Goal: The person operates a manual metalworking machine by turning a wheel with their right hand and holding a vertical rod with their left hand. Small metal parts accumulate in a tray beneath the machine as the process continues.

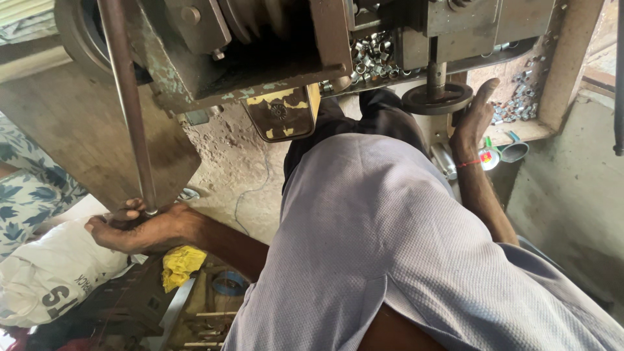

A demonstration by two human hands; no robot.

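Note:
My left hand [133, 227] is low on the left, closed around the bottom end of a long steel rod [130, 110] that runs up to the machine [260, 39]. At the upper right, my right hand [474, 120] is stretched out with its fingers straight. It lies beside a round dark metal disc [437, 97] on a vertical shaft, and I see nothing in it. A red thread circles that wrist. Small shiny metal rings [374, 55] are heaped behind the disc, and more [520, 97] lie on the ledge by my fingertips. My lavender shirt [390, 247] hides the middle.
A white sack [52, 273] and a floral cloth [26, 188] lie at the left. A yellow rag [181, 263] rests on tools below my left forearm. A metal cup [513, 151] sits under the ledge at the right. A worn board [84, 130] leans behind the rod.

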